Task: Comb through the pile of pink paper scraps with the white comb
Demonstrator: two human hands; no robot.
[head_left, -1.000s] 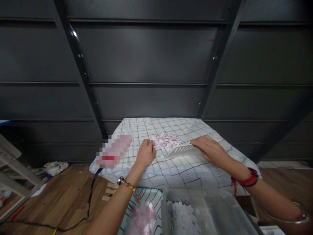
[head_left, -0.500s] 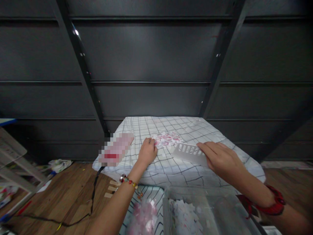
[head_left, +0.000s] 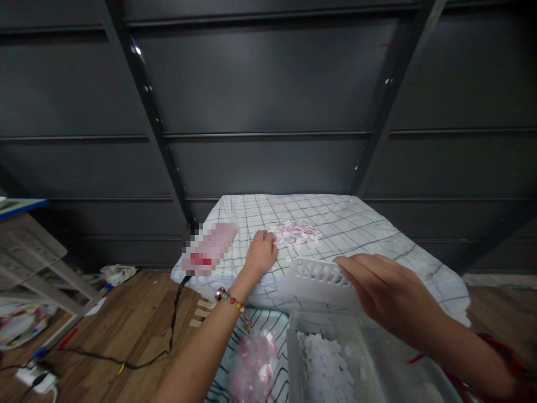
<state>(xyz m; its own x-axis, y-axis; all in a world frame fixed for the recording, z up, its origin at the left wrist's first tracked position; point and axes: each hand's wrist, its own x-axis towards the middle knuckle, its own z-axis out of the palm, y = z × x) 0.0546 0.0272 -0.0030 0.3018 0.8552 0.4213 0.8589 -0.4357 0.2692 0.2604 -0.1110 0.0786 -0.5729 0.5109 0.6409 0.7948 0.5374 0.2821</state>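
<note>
From where I stand, the pile of pink and white scraps (head_left: 296,233) sits on the checked cloth (head_left: 335,218) covering the table, and I'd place everything else by it. The left hand (head_left: 261,254) lies palm down at the pile's left edge, its fingertips right up against the scraps; the fingers are bent, and I can't tell whether they pinch anything underneath. The right hand (head_left: 384,282) is to the right of the pile and nearer the person, its fingers gripping a white slotted piece (head_left: 312,282) by the upper right part. That piece tilts in front of the pile, apart from it, with its row of slots uppermost, and hides some of the table's near edge.

Beyond the pile, the cloth runs back to the far edge, near the dark panels (head_left: 268,84). The widest room for moving is on the pile's right; to its left, past the left hand, a blurred pink object (head_left: 213,246) lies close to the table's side edge. In front of the pile, below the near edge, are 2 things side by side: a striped tray (head_left: 283,336) and a clear bin (head_left: 293,364).
</note>
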